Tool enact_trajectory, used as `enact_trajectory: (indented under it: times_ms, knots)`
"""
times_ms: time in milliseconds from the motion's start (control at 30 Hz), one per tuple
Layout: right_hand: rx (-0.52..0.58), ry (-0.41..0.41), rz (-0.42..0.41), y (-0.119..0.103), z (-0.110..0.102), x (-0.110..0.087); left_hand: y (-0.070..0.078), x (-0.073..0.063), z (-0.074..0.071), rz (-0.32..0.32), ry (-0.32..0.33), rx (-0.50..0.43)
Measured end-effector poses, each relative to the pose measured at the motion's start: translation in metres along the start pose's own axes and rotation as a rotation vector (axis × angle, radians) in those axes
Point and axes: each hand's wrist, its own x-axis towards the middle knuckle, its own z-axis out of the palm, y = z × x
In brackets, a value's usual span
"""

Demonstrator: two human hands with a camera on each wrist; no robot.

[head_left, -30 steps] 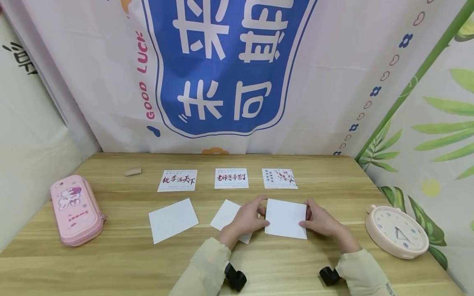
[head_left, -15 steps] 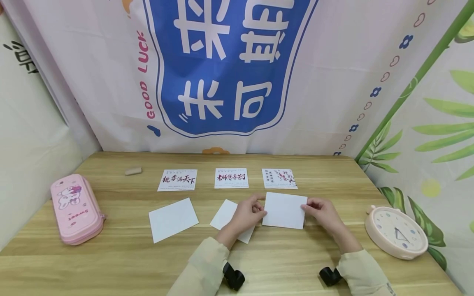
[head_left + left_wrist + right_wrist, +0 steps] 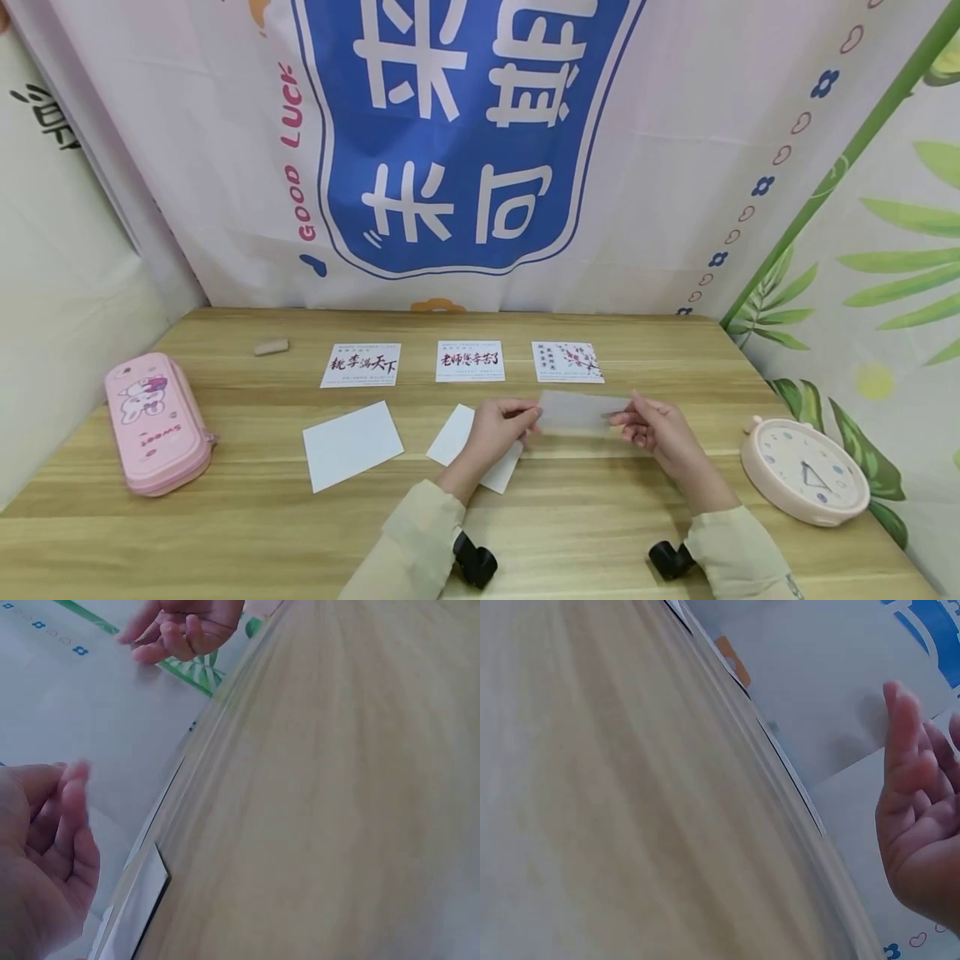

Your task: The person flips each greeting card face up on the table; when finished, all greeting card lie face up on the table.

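Observation:
Both hands hold a blank white card [image 3: 577, 412] by its two short sides, close over the table in the head view. It is tilted, so its face looks narrow, greyish and slightly blurred. My left hand [image 3: 493, 429] pinches the left end and my right hand [image 3: 663, 433] the right end, fingers curled. Another blank card [image 3: 452, 435] lies partly hidden under the left forearm and hand. Farther left lies a third blank card [image 3: 352, 446], turned at an angle. In the left wrist view the left hand [image 3: 45, 855] is near, with the right hand [image 3: 191, 630] beyond.
Along the back lie three printed cards, a left one [image 3: 361, 366], a middle one [image 3: 470, 361] and a right one with red blossoms [image 3: 567, 362]. A pink pencil case [image 3: 157, 425], a small beige piece [image 3: 271, 347] and a round clock [image 3: 806, 471] flank them on the table [image 3: 225, 550].
The held card has moved slightly away from the body and then tipped, its white face turning narrow and grey. Both hands have rotated with it. The other cards lie where they were.

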Motion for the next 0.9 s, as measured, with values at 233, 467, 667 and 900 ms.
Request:
enact_trajectory:
  times_ms: [233,467,667,900]
  knots:
    - [0.103,-0.041,0.044,0.001,-0.001,0.0,0.015,-0.006,-0.001,-0.001,-0.035,-0.16]
    - [-0.075,0.091,0.061,-0.001,0.01,0.002,0.005,0.0,-0.001,-0.053,0.083,-0.132]
    - [-0.212,0.198,0.009,0.0,0.019,0.002,-0.002,0.003,0.002,-0.055,0.171,-0.099]
    - [-0.284,0.201,-0.025,0.001,0.024,0.0,-0.001,0.003,0.006,-0.071,0.247,-0.097]
